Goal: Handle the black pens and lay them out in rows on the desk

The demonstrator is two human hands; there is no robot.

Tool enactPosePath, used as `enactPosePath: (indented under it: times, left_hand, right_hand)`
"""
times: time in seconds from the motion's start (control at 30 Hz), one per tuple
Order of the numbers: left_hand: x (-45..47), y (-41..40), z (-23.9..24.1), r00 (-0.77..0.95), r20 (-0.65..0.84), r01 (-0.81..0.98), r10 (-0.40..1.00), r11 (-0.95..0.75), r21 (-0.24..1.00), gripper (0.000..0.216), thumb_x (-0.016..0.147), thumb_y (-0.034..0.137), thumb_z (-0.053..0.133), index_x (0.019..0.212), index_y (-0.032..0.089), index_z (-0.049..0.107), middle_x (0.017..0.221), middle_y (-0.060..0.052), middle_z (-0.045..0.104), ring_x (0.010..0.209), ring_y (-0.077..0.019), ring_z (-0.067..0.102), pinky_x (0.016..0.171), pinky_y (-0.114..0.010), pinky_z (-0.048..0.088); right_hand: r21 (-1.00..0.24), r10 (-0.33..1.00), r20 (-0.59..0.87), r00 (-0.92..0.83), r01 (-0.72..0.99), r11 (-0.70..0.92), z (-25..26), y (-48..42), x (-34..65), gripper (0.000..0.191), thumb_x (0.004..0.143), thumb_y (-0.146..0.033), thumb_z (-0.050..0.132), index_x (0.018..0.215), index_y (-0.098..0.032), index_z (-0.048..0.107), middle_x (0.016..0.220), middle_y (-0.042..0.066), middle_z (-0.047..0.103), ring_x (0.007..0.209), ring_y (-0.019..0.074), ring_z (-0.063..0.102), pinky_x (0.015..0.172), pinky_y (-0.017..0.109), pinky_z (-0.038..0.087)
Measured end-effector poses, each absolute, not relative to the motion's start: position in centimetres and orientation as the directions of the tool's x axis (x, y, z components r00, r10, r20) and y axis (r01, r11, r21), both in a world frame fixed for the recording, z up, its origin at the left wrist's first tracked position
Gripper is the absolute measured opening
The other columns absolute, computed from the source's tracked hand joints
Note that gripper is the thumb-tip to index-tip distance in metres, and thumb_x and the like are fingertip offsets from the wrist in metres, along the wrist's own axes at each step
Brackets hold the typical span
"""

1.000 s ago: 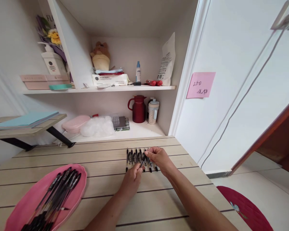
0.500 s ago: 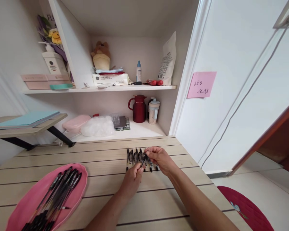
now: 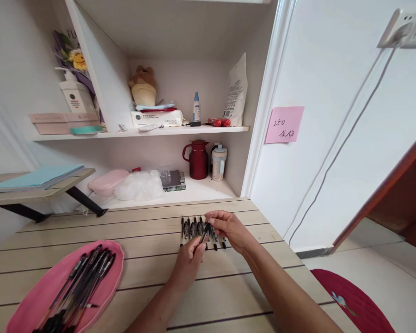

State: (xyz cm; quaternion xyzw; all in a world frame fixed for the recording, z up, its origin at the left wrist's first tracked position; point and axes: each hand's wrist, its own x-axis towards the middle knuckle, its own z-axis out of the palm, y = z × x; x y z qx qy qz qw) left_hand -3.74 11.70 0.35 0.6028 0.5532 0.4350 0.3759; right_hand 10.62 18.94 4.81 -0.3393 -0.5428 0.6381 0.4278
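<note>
A black pen (image 3: 204, 234) is held tilted between my two hands, above a row of pens. My left hand (image 3: 193, 251) is closed around its lower part. At its upper end my right hand (image 3: 222, 225) pinches with thumb and fingertips; the tip is partly hidden by the fingers. Beneath and beside the hands several black pens (image 3: 188, 230) and their dark caps lie side by side on the slatted wooden table (image 3: 152, 263). On the left, a pink scalloped tray (image 3: 117, 274) holds a pile of black pens (image 3: 83, 282).
Behind the table stands a white shelf (image 3: 180, 131) with a red thermos jug (image 3: 198, 159), a speckled cup (image 3: 219, 163) and a bag of white fluff (image 3: 138, 185). A small raised stand (image 3: 65, 182) is at the left. A red stool seat (image 3: 350, 296) sits lower right.
The camera view has shifted slightly. My hands keep nearly the same place, still gripping the pen; the right fingers have moved a little at its upper end.
</note>
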Motion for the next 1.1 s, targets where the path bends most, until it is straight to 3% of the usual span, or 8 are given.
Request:
enactPosePath:
  times: [0.1,0.27,0.4,0.57,0.77,0.87,0.93,1.1]
  left_hand:
    - [-3.7,11.7,0.4,0.013,0.124,0.354,0.992,-0.120,0.927,0.043,0.078,0.042,0.041,0.105,0.014,0.059,0.051,0.004,0.044,0.045,-0.0090,0.041,0.045,-0.019,0.035]
    - [-3.7,11.7,0.3,-0.002,0.141,0.381,0.990,-0.129,0.915,0.042,0.079,0.041,0.040,0.105,0.014,0.059,0.051,0.004,0.045,0.045,-0.0090,0.041,0.045,-0.019,0.035]
    - [-3.8,11.7,0.2,0.004,0.130,0.400,0.991,-0.121,0.909,0.043,0.079,0.041,0.039,0.106,0.014,0.058,0.052,0.004,0.045,0.045,-0.0088,0.040,0.045,-0.019,0.034]
    - [-3.8,11.7,0.1,0.015,0.130,0.412,0.991,-0.124,0.903,0.043,0.080,0.042,0.038,0.107,0.014,0.058,0.053,0.004,0.044,0.045,-0.0090,0.039,0.046,-0.019,0.034]
    - [-3.8,11.6,0.4,0.009,0.157,0.438,0.988,-0.145,0.887,0.042,0.080,0.042,0.038,0.104,0.015,0.060,0.052,0.003,0.046,0.046,-0.0103,0.041,0.047,-0.020,0.035]
    - [-3.9,11.7,0.6,0.010,0.148,0.439,0.989,-0.137,0.888,0.043,0.079,0.042,0.039,0.105,0.014,0.060,0.053,0.002,0.049,0.046,-0.0107,0.042,0.047,-0.021,0.036]
    - [-4.0,11.7,0.6,0.011,0.135,0.436,0.991,-0.127,0.891,0.044,0.079,0.042,0.039,0.105,0.014,0.060,0.052,0.002,0.049,0.047,-0.0108,0.042,0.048,-0.021,0.036]
    - [-3.9,11.7,0.5,-0.008,0.123,0.410,0.992,-0.109,0.906,0.045,0.078,0.043,0.040,0.107,0.014,0.059,0.050,0.003,0.049,0.047,-0.0113,0.043,0.049,-0.022,0.038]
  right_hand:
    - [-0.985,0.931,0.055,-0.362,-0.174,-0.010,4.7,19.1,10.7,0.026,0.052,-0.034,0.073,0.061,-0.015,0.057,0.054,-0.004,0.052,0.042,0.0040,0.035,0.042,0.020,0.025]
    - [-0.984,0.901,0.030,-0.433,-0.172,-0.049,4.9,19.0,10.9,0.027,0.060,-0.037,0.068,0.076,-0.017,0.060,0.066,-0.002,0.057,0.045,0.0042,0.039,0.042,0.019,0.024]
    - [-0.988,0.928,0.053,-0.369,-0.153,-0.004,5.0,18.8,10.8,0.025,0.055,-0.032,0.071,0.060,-0.015,0.055,0.057,-0.003,0.052,0.043,0.0032,0.036,0.043,0.019,0.026]
    - [-0.991,0.905,0.036,-0.424,-0.135,-0.024,4.9,18.7,10.7,0.027,0.055,-0.033,0.071,0.071,-0.016,0.059,0.059,-0.004,0.052,0.044,0.0041,0.038,0.042,0.019,0.027]
    - [-0.996,0.903,0.071,-0.424,-0.085,0.039,4.4,19.3,11.0,0.024,0.056,-0.033,0.069,0.063,-0.016,0.054,0.065,-0.001,0.056,0.048,0.0061,0.041,0.047,0.021,0.032]
    - [-0.980,0.947,0.143,-0.288,0.091,0.176,4.3,20.5,12.3,0.022,0.065,-0.035,0.060,0.078,-0.018,0.057,0.069,0.000,0.057,0.059,0.0114,0.049,0.054,0.024,0.035]
    - [-0.910,0.972,0.206,-0.112,0.344,0.233,3.9,21.4,13.4,0.018,0.071,-0.034,0.053,0.078,-0.019,0.057,0.073,0.003,0.059,0.065,0.0146,0.052,0.057,0.026,0.036]
    - [-0.530,0.978,0.208,-0.021,0.838,0.130,1.4,22.3,14.1,0.015,0.070,-0.026,0.053,0.081,-0.018,0.058,0.076,0.007,0.063,0.074,0.0200,0.056,0.060,0.028,0.034]
